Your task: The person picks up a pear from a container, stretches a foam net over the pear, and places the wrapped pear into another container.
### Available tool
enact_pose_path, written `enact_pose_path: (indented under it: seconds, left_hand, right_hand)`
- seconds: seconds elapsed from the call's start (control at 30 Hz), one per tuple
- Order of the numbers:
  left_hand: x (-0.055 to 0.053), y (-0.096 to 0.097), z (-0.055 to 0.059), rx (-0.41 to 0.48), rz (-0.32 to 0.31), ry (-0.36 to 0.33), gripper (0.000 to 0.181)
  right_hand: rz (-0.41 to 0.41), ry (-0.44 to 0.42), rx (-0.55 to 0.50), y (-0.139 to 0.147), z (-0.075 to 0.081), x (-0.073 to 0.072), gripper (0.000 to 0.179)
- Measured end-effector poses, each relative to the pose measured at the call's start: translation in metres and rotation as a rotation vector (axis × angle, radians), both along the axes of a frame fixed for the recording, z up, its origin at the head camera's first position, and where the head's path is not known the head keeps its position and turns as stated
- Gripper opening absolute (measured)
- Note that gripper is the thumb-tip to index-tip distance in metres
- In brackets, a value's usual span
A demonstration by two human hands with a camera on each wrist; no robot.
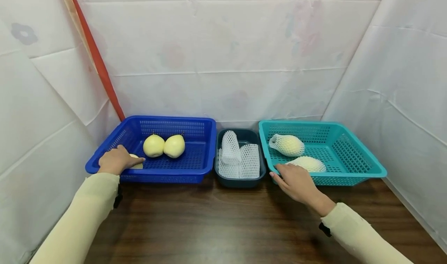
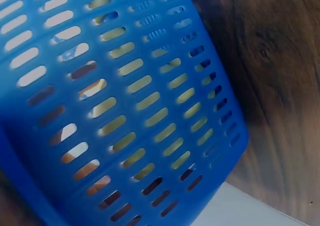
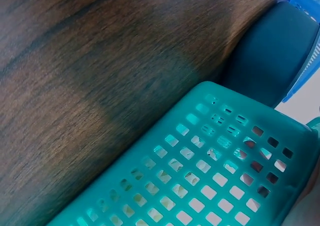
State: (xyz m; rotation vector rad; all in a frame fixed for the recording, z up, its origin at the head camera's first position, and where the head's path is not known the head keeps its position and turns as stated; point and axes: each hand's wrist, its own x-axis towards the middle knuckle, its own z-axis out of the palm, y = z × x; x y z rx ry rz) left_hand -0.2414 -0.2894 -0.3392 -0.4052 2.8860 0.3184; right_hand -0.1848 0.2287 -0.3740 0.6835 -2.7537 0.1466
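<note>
My left hand (image 1: 115, 160) reaches over the near left rim of the blue basket (image 1: 188, 171) and grips a yellow pear, mostly hidden under it. Through the slots of the basket wall (image 2: 65, 103) the left wrist view shows the pear's pale yellow side. Two more pears, a left one (image 1: 153, 145) and a right one (image 1: 174, 146), lie side by side in that basket. My right hand (image 1: 297, 182) grips the near left corner of the teal basket (image 1: 359, 175), thumb outside the rim. Inside it lie two pears in white foam nets, one farther back (image 1: 288, 145) and one nearer (image 1: 309, 164).
Between the baskets stands a small dark teal bin (image 1: 241, 183) with several white foam net sleeves (image 1: 230, 151). Everything rests on a brown wooden table (image 1: 223, 225). White sheeting (image 1: 223, 54) hangs behind and at both sides, with a red strip (image 1: 99, 62) at the back left.
</note>
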Motion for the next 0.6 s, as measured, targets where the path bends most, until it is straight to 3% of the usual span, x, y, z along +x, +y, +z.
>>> enact_pose_path:
  seconds: [0.13,0.33,0.6]
  left_hand:
    - [0.0010,-0.0014,-0.0011,0.014,-0.070,-0.036,0.103]
    - [0.0018,-0.0052,0.0011,0.103,-0.162,-0.038,0.092]
    - [-0.0019,-0.0065,-0.0021,0.146,-0.195,0.042,0.084]
  right_hand:
    - [-0.002,0.005,0.007,-0.0006,-0.0008,-0.0005,0.028]
    - [-0.010,0.021,0.015,-0.0007,-0.0004,-0.0012,0.024]
    - [-0.019,0.031,0.024,-0.0015,-0.0021,-0.0020,0.021]
